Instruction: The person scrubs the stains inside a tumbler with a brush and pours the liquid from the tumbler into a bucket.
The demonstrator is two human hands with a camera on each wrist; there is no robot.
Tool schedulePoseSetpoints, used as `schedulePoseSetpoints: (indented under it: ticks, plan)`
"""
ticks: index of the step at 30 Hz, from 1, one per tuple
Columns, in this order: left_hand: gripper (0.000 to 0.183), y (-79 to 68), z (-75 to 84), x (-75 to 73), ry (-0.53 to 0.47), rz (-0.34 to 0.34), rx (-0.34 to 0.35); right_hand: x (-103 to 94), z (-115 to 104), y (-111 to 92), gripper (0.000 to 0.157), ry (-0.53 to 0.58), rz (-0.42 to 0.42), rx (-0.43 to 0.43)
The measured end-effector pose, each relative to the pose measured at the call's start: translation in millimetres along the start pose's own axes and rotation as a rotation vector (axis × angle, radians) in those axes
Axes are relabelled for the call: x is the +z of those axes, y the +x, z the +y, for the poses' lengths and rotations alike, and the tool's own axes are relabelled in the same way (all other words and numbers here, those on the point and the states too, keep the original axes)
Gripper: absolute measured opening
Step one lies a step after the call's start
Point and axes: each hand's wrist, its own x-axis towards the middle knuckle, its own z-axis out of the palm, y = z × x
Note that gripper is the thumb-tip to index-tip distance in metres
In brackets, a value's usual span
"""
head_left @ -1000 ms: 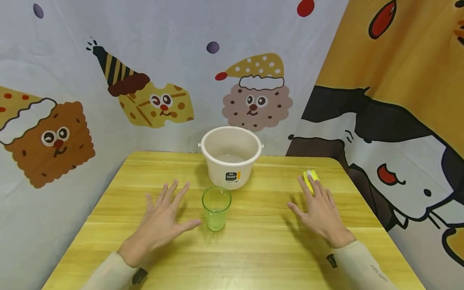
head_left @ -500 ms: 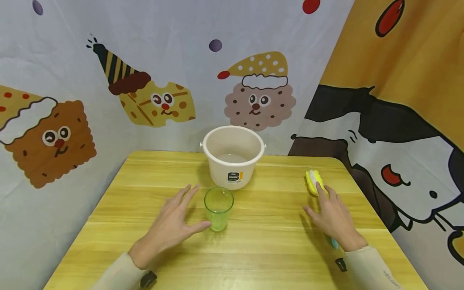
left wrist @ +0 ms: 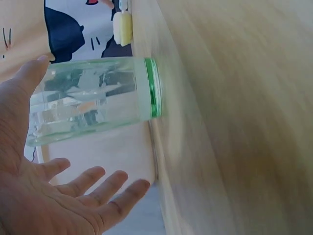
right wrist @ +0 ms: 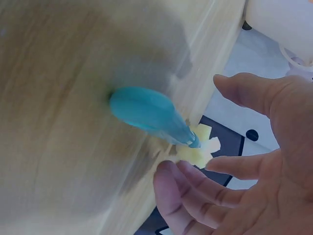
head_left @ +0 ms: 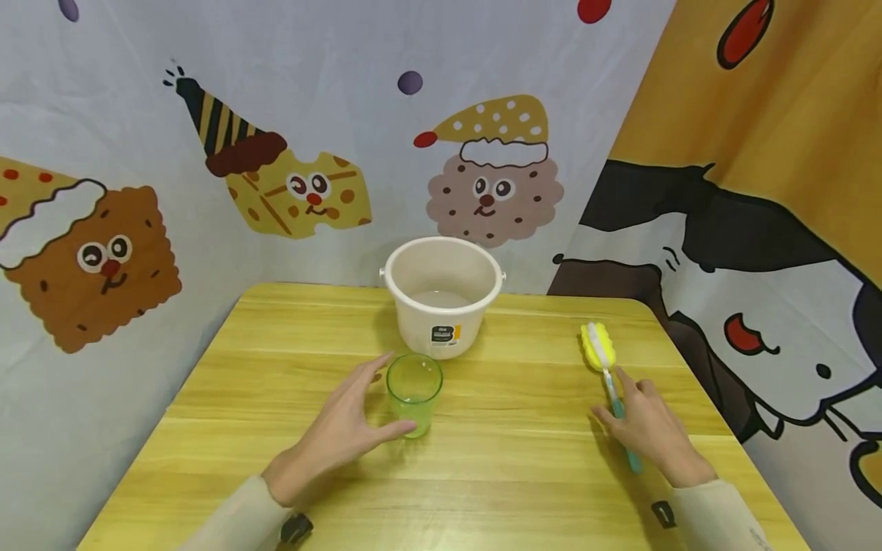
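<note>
A clear green drinking glass point(head_left: 415, 394) stands upright near the table's middle. My left hand point(head_left: 338, 428) is spread at its left side, the thumb reaching across its near side in the head view. In the left wrist view the fingers point(left wrist: 115, 208) are apart and the glass point(left wrist: 93, 100) stands between them and the thumb. On the right lies a sponge cup brush with a yellow-and-white head point(head_left: 598, 346) and a teal handle point(head_left: 632, 459). My right hand point(head_left: 651, 428) hovers over the handle, fingers loosely bent. The right wrist view shows a gap between the fingers and the handle point(right wrist: 146, 110).
A cream bucket point(head_left: 441, 325) with a label stands behind the glass, with what looks like water at its bottom. The wooden table point(head_left: 482, 482) runs back to a cartoon-printed cloth point(head_left: 310, 115).
My left hand has moved right, toward the glass, its fingers coming up around it. The right hand has shifted right and nearer me, over the brush handle, uncovering the yellow head.
</note>
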Motion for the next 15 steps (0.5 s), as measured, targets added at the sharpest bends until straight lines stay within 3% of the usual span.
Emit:
schedulePoseSetpoints:
  ticks: [3, 12, 15]
  plan:
    - [0.118, 2.0, 1.2, 3.4, -0.046, -0.006, 0.003, 0.6, 2.6, 0.4, 0.102, 0.018, -0.021, 0.001]
    - [0.12, 8.9, 2.7, 9.2, -0.184, -0.044, -0.078, 3.7, 6.0, 0.6, 0.09, 0.073, -0.02, 0.007]
    - [0.117, 9.4, 2.2, 10.6, -0.195, -0.039, -0.068, 5.2, 5.6, 1.4, 0.077, 0.08, -0.017, 0.024]
